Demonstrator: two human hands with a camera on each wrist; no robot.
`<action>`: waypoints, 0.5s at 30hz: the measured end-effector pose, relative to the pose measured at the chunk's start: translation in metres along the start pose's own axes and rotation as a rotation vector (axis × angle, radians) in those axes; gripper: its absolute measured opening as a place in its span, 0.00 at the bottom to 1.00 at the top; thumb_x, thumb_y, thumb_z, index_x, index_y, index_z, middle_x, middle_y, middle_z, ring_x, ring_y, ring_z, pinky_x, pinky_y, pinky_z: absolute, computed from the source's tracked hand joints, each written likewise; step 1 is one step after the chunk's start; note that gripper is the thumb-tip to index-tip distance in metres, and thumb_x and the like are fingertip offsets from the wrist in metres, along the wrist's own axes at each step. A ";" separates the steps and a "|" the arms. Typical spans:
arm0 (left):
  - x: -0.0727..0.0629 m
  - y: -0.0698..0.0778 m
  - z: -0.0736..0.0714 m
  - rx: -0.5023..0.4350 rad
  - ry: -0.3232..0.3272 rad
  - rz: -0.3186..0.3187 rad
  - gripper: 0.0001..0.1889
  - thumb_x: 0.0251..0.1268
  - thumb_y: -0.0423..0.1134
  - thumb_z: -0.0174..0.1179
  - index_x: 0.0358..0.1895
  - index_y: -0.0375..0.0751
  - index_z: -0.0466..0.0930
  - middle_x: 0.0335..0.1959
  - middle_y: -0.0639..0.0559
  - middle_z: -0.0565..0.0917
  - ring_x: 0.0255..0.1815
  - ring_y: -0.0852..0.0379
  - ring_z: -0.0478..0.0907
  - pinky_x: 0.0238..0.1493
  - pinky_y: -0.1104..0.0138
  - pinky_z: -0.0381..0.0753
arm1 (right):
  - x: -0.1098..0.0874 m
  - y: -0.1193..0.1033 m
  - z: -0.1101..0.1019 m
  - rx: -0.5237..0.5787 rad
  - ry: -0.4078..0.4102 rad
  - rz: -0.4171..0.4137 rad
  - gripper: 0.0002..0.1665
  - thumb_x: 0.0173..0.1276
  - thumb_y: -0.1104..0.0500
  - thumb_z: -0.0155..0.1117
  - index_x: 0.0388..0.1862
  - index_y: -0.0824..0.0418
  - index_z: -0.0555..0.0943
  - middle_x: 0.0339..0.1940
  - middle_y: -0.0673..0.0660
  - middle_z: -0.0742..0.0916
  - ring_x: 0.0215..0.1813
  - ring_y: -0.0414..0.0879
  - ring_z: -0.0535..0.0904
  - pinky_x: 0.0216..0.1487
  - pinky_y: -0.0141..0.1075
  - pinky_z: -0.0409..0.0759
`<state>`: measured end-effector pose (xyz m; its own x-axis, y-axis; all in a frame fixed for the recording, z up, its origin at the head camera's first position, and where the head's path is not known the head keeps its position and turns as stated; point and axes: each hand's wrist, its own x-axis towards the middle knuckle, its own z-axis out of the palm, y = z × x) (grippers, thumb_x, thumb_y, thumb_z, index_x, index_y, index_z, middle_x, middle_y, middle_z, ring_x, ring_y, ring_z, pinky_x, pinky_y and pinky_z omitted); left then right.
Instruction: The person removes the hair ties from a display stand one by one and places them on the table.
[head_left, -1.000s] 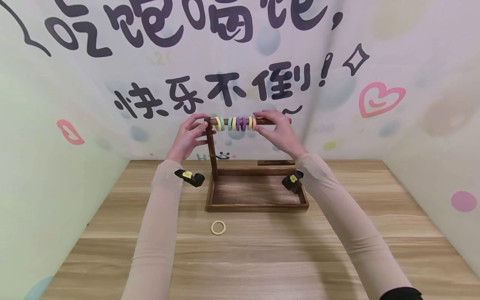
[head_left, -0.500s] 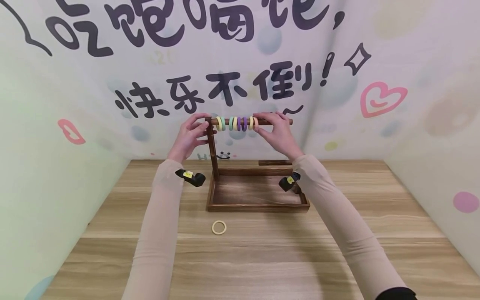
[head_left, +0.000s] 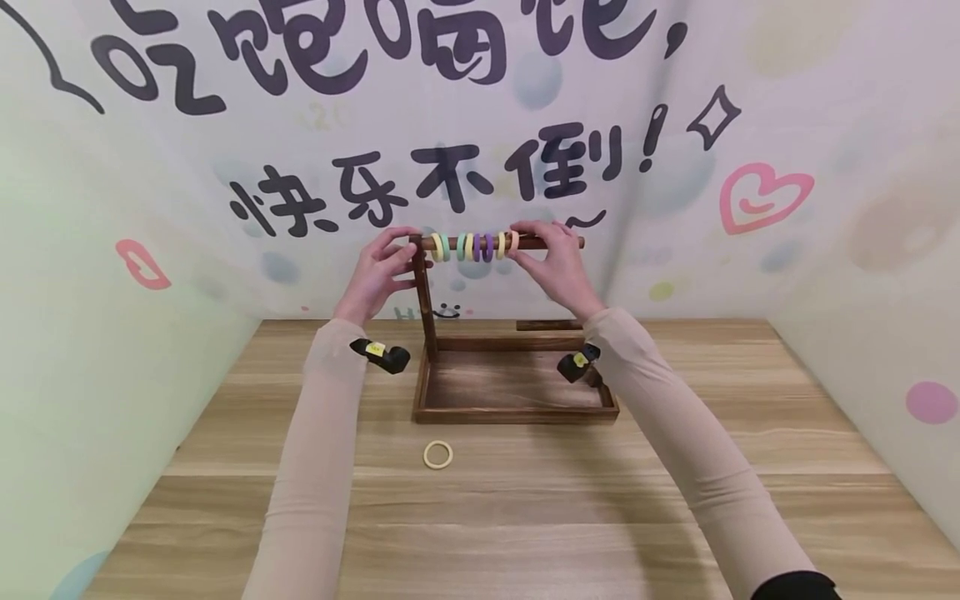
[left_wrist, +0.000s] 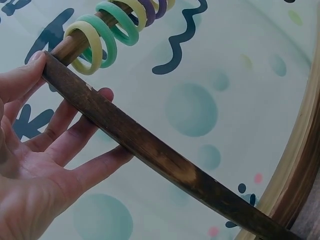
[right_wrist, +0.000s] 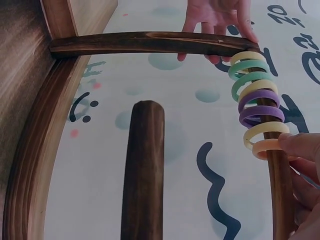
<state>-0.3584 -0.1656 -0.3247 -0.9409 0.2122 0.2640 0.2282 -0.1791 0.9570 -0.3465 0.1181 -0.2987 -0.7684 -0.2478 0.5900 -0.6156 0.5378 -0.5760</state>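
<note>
A dark wooden stand has an upright post (left_wrist: 165, 160) and a horizontal rod (head_left: 551, 243) at its top. Several rings hang along the rod: cream (left_wrist: 95, 42), green, purple (right_wrist: 262, 116) and, farthest right, a pale orange ring (right_wrist: 261, 148). My left hand (head_left: 372, 279) holds the post's top, thumb at the upper end and fingers behind. With thumb and fingers my right hand (head_left: 558, 267) pinches the orange ring on the rod. A small gap separates it from the nearest cream ring (head_left: 502, 246). Some right-hand fingers are hidden behind the rod in the right wrist view.
Below the rod is the stand's shallow tray base (head_left: 517, 417), with a shorter, lower wooden rod (right_wrist: 142, 175) at its right side. One loose cream ring (head_left: 438, 467) lies on the wooden table (head_left: 480, 533) in front of the base. A printed backdrop (head_left: 450, 108) stands close behind.
The orange ring has slid slightly right along the rod with my right hand, opening a gap from the cream ring beside it. My left hand stays on the post.
</note>
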 end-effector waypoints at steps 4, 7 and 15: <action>0.000 0.001 0.000 -0.004 -0.003 0.000 0.09 0.73 0.36 0.54 0.50 0.53 0.78 0.41 0.48 0.78 0.48 0.44 0.81 0.56 0.41 0.72 | 0.000 -0.002 -0.002 0.001 0.012 -0.005 0.23 0.62 0.62 0.71 0.56 0.67 0.79 0.50 0.60 0.85 0.50 0.51 0.82 0.66 0.41 0.55; -0.001 0.002 0.001 -0.005 -0.004 0.001 0.09 0.73 0.36 0.54 0.50 0.53 0.78 0.41 0.48 0.78 0.48 0.43 0.81 0.56 0.41 0.72 | -0.001 0.000 -0.004 0.004 0.041 -0.033 0.22 0.61 0.65 0.71 0.54 0.69 0.79 0.49 0.62 0.85 0.50 0.53 0.81 0.61 0.43 0.60; -0.001 0.002 0.000 -0.009 -0.005 0.000 0.09 0.73 0.36 0.54 0.50 0.53 0.78 0.41 0.48 0.78 0.47 0.44 0.81 0.56 0.41 0.72 | -0.002 0.006 -0.010 0.006 0.063 -0.063 0.21 0.60 0.66 0.72 0.52 0.70 0.80 0.47 0.62 0.86 0.51 0.56 0.79 0.60 0.44 0.61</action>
<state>-0.3566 -0.1659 -0.3230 -0.9397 0.2170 0.2645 0.2256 -0.1879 0.9559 -0.3471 0.1304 -0.2977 -0.7160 -0.2296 0.6593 -0.6634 0.5178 -0.5401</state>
